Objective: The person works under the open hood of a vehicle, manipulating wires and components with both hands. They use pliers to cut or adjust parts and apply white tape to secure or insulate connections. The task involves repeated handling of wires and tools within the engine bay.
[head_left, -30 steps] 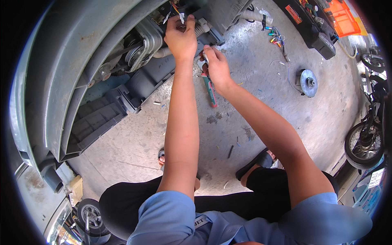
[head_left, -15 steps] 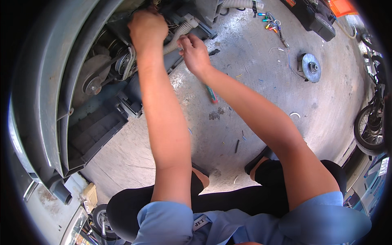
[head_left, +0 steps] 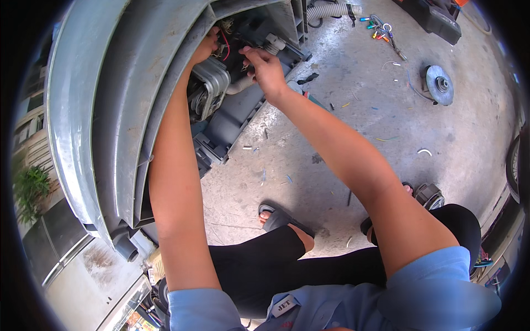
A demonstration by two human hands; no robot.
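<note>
Showing now, red wire (head_left: 226, 45) beside left hand (head_left: 205, 47)

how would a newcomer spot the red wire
Find the large grey curved-panel housing at upper left. Inside its opening, look just right of the left hand. The thin red wire curves there, its bright red unlike the pale grey ribbed hose below.

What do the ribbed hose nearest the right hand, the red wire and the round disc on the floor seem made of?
Ribbed hose: likely matte grey plastic, judging by its even moulded rings. Red wire: probably smooth plastic insulation, from its uniform bright colour; core hidden. Round disc: seemingly bare metal, from its silvery sheen.
</note>
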